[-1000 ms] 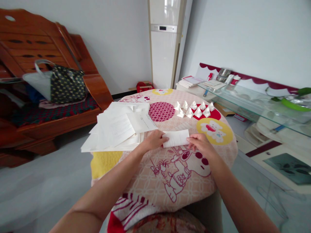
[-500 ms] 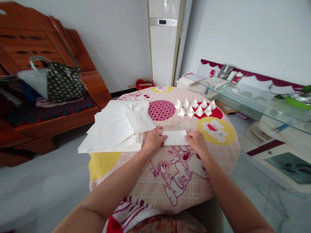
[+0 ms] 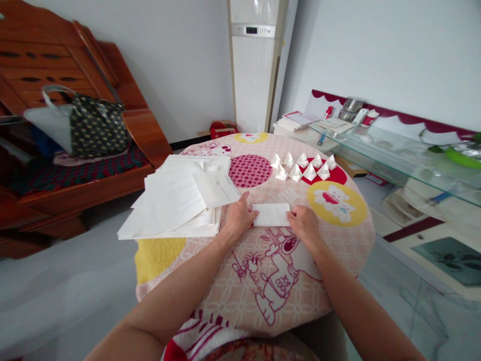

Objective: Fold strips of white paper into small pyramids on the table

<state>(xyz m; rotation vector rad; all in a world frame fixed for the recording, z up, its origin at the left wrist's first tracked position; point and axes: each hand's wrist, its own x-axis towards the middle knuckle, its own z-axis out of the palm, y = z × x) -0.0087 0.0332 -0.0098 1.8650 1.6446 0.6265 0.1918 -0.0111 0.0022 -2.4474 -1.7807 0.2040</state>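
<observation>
A small folded white paper strip lies on the cartoon-printed cloth of a round table. My left hand presses its left end with fingers curled onto it. My right hand pinches its right end. Behind the strip, several small folded white paper pyramids stand in two short rows on a red patch. A loose pile of white sheets lies at the table's left, just beside my left hand.
A wooden bench with a dotted handbag stands at the left. A tall white air conditioner is in the corner. A glass shelf unit with books and cups runs along the right wall.
Both hands have closed in a little on the paper strip, which now looks shorter and lies flatter on the cloth. The view has shifted slightly.
</observation>
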